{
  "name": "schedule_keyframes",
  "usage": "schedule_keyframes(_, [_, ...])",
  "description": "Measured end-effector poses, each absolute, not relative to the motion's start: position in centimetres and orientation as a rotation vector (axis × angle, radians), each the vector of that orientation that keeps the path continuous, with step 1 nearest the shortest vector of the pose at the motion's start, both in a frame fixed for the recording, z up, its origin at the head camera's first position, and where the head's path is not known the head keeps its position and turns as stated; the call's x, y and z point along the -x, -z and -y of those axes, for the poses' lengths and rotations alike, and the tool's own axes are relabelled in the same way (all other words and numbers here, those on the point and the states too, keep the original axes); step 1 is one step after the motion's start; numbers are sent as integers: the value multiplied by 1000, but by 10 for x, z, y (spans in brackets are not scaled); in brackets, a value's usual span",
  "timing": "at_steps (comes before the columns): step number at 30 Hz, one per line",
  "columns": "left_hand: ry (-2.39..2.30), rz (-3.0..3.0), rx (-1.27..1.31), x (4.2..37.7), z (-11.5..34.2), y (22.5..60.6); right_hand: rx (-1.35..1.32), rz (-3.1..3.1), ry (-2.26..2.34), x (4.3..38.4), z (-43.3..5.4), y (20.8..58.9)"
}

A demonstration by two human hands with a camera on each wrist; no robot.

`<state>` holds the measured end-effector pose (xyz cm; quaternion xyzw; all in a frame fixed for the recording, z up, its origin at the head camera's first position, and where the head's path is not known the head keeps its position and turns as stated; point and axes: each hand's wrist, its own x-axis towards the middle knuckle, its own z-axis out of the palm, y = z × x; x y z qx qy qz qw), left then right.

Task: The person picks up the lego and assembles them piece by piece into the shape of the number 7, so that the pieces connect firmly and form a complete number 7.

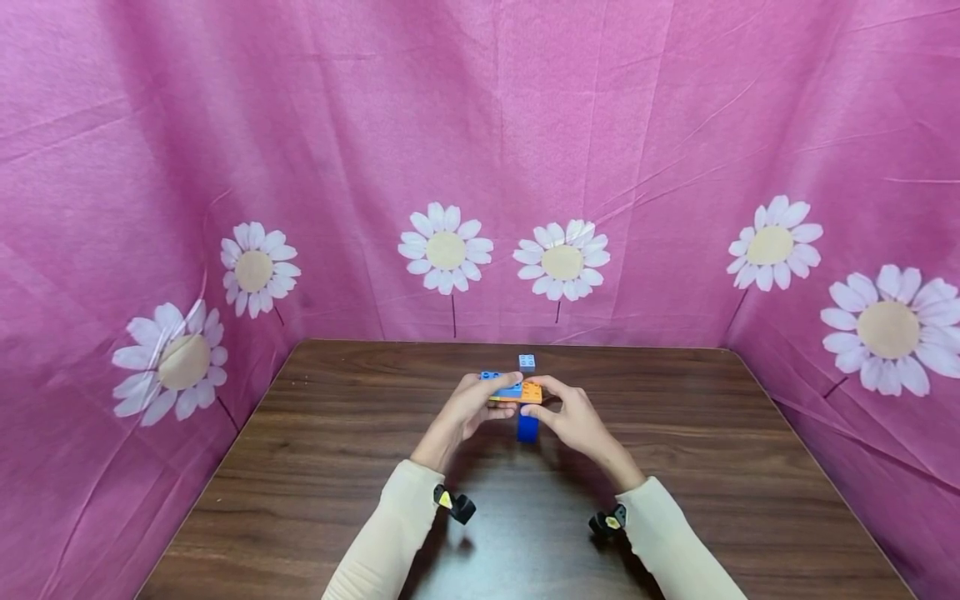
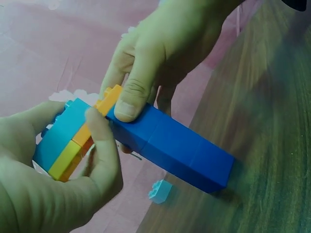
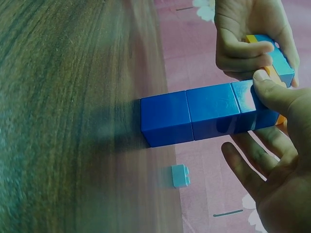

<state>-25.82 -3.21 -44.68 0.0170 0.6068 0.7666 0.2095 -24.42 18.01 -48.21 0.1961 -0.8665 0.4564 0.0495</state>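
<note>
3 dk. blue blocks [image 3: 214,114] stand stacked (orange brick [image 1: 533,392] atop), RH [image 1: 581,421] pinching topmost, LH [image 1: 467,407] pinching teal brick [image 2: 62,133].

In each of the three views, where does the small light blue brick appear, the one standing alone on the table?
Head: light blue brick, slightly right of and below centre, above the dark blue tower.
Left wrist: light blue brick, low, near mid-width, below the tower.
Right wrist: light blue brick, lower half, right of centre, below the tower.
Shared landmark: the dark blue tower.
</note>
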Motion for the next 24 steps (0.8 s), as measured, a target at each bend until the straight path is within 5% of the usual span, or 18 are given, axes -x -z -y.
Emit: schedule_keyframes(24, [-2104, -1605, 37, 264, 37, 448, -581, 2663, -1381, 245, -181, 481])
